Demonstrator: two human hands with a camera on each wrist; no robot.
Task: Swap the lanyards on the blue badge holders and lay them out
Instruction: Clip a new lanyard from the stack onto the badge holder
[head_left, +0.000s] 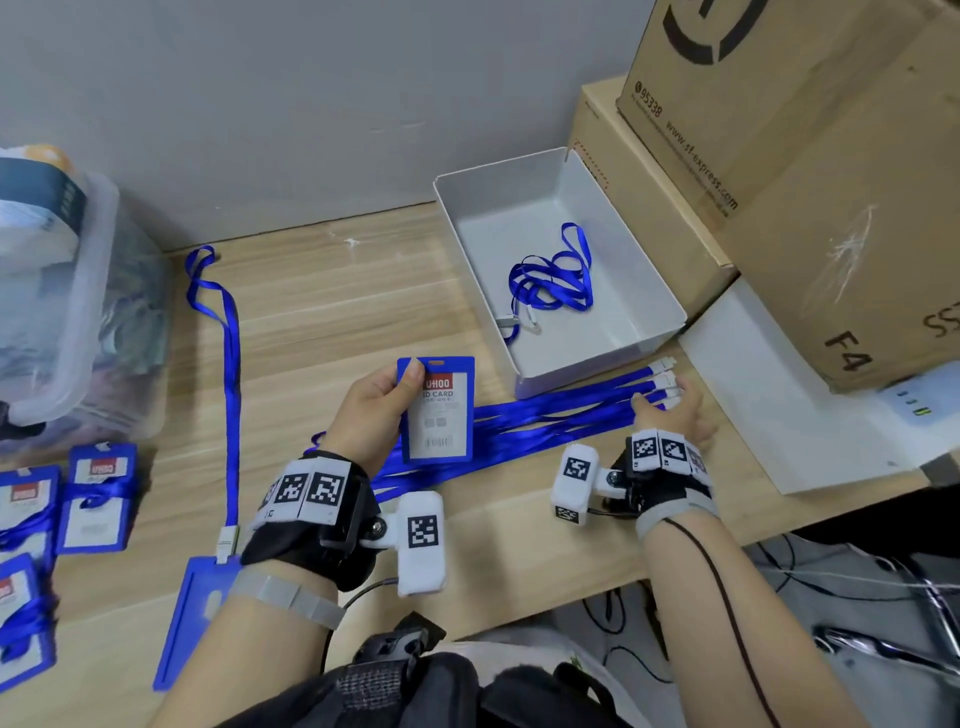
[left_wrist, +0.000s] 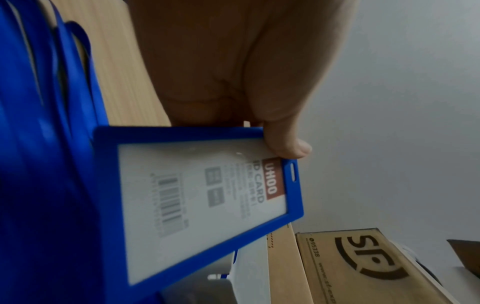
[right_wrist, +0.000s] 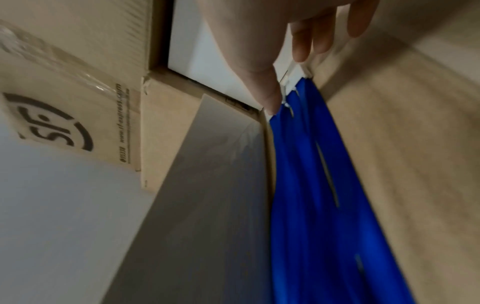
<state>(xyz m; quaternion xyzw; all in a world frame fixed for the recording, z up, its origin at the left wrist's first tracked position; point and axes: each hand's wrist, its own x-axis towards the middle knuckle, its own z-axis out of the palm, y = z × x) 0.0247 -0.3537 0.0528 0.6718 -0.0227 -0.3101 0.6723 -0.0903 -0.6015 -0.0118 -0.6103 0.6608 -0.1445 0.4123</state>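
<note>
The left hand (head_left: 375, 410) pinches a blue badge holder (head_left: 438, 410) by its top corner above the table (head_left: 332, 322) centre; its card reads "UHOO ID CARD". The right hand (head_left: 675, 410), fingers loosely extended, touches the white clips (head_left: 666, 375) of the blue lanyards (head_left: 545, 421) near the right edge, beside a white tray (head_left: 597, 358) and an "sf-express.com" carton (head_left: 779, 156).

Wood-grain table (head_left: 337, 332), matt cardboard box (head_left: 831, 182), blue plastic badge holder (head_left: 467, 410).

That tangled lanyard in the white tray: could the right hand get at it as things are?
Probably yes. The white tray is open-topped, and nothing covers the tangled lanyard. The right hand sits just beside the tray, fingers on the clips of the laid-out lanyards, so it would have to let go first.
</note>
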